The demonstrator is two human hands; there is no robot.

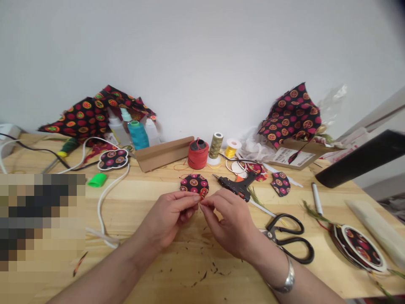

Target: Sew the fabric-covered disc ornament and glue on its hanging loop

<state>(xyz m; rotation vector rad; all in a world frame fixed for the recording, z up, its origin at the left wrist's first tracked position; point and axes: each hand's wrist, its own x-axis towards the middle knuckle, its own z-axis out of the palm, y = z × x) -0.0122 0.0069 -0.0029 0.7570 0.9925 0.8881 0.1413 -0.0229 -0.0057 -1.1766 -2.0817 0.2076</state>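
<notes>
Head: wooden table [183,278], seemingly white wall [202,63]

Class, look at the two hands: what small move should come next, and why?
Probably ease the right hand slightly away while the left hand steadies the small red bit: both hands' fingertips sit close together there, beside the patterned round.

Left hand [169,215]: bare, ungloved
Left forearm [117,266]: bare from the wrist to the bottom edge of the view
Right hand [229,221]: bare, ungloved
Right forearm [262,255]: bare on both sides of a bracelet [289,277]
Bracelet colour: silver, with bright highlights and darker grey reflections
Bracelet shape: a broad, curved metal band
Bracelet markings: too small to tell
</notes>
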